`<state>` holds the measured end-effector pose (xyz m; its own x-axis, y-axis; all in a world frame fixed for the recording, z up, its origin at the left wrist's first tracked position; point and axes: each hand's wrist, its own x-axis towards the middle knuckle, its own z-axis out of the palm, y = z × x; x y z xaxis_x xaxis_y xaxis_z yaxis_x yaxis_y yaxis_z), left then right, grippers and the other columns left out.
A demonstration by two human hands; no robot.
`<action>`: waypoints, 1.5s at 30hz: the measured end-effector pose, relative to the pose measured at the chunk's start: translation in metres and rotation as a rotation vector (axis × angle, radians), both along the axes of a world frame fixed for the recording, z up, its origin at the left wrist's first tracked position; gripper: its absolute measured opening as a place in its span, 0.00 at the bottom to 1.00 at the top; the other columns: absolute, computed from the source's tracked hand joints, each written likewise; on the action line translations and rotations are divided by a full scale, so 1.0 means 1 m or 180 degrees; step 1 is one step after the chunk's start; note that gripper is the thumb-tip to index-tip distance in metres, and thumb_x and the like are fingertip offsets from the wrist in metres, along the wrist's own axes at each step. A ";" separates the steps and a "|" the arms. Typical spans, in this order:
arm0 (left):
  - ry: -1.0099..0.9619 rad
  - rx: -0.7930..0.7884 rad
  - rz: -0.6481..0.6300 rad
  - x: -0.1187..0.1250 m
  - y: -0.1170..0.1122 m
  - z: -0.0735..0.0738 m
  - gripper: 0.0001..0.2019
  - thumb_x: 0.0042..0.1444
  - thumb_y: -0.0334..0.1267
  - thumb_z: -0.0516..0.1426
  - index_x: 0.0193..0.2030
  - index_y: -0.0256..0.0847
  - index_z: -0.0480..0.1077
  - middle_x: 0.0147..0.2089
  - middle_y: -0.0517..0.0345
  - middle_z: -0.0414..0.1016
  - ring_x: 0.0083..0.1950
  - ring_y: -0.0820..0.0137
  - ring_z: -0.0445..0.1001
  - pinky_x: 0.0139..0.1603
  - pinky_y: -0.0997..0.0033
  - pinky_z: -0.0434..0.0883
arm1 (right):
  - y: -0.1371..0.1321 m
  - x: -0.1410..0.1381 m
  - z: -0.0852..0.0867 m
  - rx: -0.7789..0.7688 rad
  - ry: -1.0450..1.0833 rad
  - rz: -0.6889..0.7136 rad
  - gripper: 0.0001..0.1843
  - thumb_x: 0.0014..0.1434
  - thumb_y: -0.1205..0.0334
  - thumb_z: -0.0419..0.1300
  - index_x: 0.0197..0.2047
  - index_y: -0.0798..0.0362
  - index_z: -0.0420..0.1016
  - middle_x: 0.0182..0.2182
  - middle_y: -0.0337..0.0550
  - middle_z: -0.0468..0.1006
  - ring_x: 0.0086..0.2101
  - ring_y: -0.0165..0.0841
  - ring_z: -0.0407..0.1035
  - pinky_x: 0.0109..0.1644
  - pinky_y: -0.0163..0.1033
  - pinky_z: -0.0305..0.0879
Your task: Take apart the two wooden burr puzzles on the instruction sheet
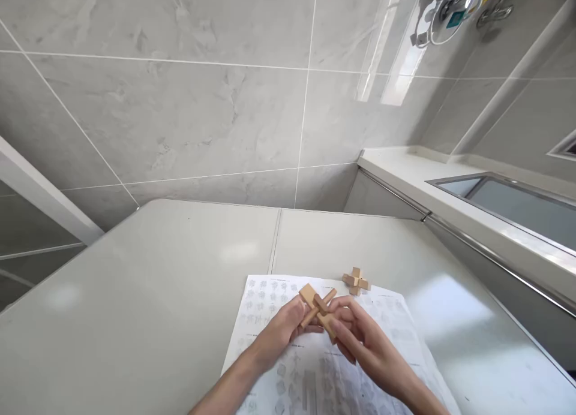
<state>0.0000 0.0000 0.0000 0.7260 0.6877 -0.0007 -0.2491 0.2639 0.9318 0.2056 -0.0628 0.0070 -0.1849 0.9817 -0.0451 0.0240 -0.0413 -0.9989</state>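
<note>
Between my two hands is a wooden interlocking puzzle (309, 293), its flat light pieces crossing and a darker short piece sitting at the middle. My left hand (288, 322) grips its left side, thumb on top and fingers curled beneath. At the right end, my right hand (357, 334) pinches the puzzle with thumb and fingers. Both hands are over a printed instruction sheet (270, 343) with small diagrams. Just beyond my right hand, a second wooden puzzle (355, 281), shaped like a cross with several arms, rests at the sheet's far edge.
The pale table (135, 319) has a seam running away from me. A grey tiled wall (202, 115) stands behind it. To the right is a white counter (391, 166) with an inset sink (517, 199). A metal fixture with hoses (450, 10) hangs at the upper right.
</note>
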 end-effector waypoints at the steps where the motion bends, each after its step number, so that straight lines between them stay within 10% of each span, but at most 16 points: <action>1: -0.0061 -0.0038 -0.0062 0.000 0.001 0.002 0.36 0.72 0.69 0.52 0.67 0.37 0.74 0.69 0.35 0.76 0.68 0.45 0.76 0.72 0.41 0.69 | 0.001 -0.002 -0.001 0.0071 -0.0128 0.0072 0.19 0.78 0.39 0.56 0.52 0.47 0.72 0.32 0.37 0.74 0.28 0.32 0.66 0.31 0.38 0.61; 13: 0.0526 -0.0387 0.0741 -0.006 0.003 -0.009 0.46 0.52 0.61 0.75 0.72 0.43 0.69 0.67 0.38 0.77 0.71 0.42 0.72 0.72 0.40 0.69 | 0.017 -0.007 -0.017 0.0460 -0.0839 0.0097 0.12 0.79 0.48 0.55 0.52 0.46 0.72 0.34 0.39 0.81 0.28 0.34 0.67 0.32 0.39 0.60; 25: 0.0756 0.0211 0.0711 0.001 0.000 -0.006 0.46 0.50 0.57 0.77 0.71 0.47 0.66 0.68 0.42 0.74 0.66 0.45 0.76 0.70 0.46 0.71 | 0.013 -0.009 -0.037 0.0642 -0.1083 -0.0289 0.13 0.78 0.53 0.55 0.41 0.47 0.74 0.27 0.37 0.76 0.26 0.35 0.68 0.30 0.37 0.61; 41: 0.0534 -0.0562 0.0469 0.006 0.004 0.001 0.41 0.48 0.60 0.77 0.64 0.43 0.74 0.68 0.38 0.76 0.68 0.43 0.76 0.70 0.44 0.72 | 0.012 0.000 -0.040 0.0915 -0.0982 -0.0798 0.07 0.77 0.56 0.59 0.49 0.47 0.76 0.35 0.43 0.83 0.31 0.37 0.74 0.33 0.40 0.71; 45: 0.0476 -0.0527 0.0635 0.006 0.002 -0.006 0.40 0.52 0.57 0.76 0.66 0.43 0.72 0.67 0.39 0.77 0.68 0.46 0.77 0.70 0.47 0.73 | 0.009 -0.003 -0.044 0.1552 -0.1264 -0.0744 0.33 0.67 0.64 0.67 0.71 0.43 0.62 0.59 0.55 0.75 0.54 0.50 0.76 0.49 0.51 0.81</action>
